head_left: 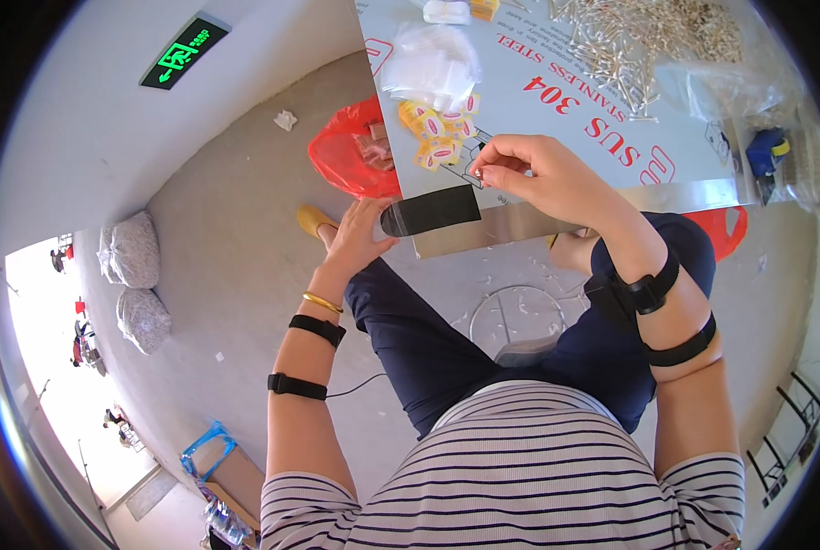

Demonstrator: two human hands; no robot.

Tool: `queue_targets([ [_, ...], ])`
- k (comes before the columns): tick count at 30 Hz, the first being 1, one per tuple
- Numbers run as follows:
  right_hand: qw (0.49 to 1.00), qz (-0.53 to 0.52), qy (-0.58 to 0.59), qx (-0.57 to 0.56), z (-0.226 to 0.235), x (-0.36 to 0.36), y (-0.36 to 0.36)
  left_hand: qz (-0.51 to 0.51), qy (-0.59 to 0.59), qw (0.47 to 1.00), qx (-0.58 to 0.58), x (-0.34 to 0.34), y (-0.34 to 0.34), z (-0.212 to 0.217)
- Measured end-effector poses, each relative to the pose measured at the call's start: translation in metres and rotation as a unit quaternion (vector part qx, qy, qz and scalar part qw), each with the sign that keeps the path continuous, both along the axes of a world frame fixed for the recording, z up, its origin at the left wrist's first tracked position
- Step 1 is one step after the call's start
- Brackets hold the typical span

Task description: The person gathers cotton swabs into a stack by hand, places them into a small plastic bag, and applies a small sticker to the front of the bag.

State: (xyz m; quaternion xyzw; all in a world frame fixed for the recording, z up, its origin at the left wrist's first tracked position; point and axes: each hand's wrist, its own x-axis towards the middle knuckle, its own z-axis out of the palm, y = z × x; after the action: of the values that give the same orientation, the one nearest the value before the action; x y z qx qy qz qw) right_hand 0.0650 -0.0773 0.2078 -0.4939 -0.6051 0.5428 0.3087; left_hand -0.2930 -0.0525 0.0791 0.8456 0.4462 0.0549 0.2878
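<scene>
At the table's near left corner, my left hand (362, 231) has its thumb and fingers closed about the rounded left end of a flat black strip (439, 211). The rest of the strip lies over the table's edge. Just above and right of it, my right hand (543, 174) is closed in a pinch. A tiny shiny tip shows at its fingertips; its kind is too small to make out. Beyond the strip lie several small yellow-and-white printed packets (437, 136) and a stack of clear plastic bags (433, 69).
Thin gold-coloured metal pieces (630, 50) lie heaped at the table's (547, 128) far right. A blue tape dispenser (765, 154) and clear plastic film stand at the right edge. An open red bag (341, 151) with brown pieces is beside the table. A round metal stool (518, 312) is below.
</scene>
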Motion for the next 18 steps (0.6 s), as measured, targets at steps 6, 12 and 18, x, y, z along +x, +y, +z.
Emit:
queue_targets([
  [6,1.0,0.001,-0.005,0.016,0.0,0.002,0.0,-0.002,0.011,1.0,-0.003,0.005,0.0,0.004],
  [12,1.0,0.004,-0.014,0.022,0.001,0.004,-0.003,-0.032,0.007,0.999,-0.003,0.007,0.003,0.006],
  [18,1.0,0.003,-0.008,0.02,-0.001,0.005,-0.002,0.138,-0.081,0.979,-0.127,-0.003,0.015,-0.027],
])
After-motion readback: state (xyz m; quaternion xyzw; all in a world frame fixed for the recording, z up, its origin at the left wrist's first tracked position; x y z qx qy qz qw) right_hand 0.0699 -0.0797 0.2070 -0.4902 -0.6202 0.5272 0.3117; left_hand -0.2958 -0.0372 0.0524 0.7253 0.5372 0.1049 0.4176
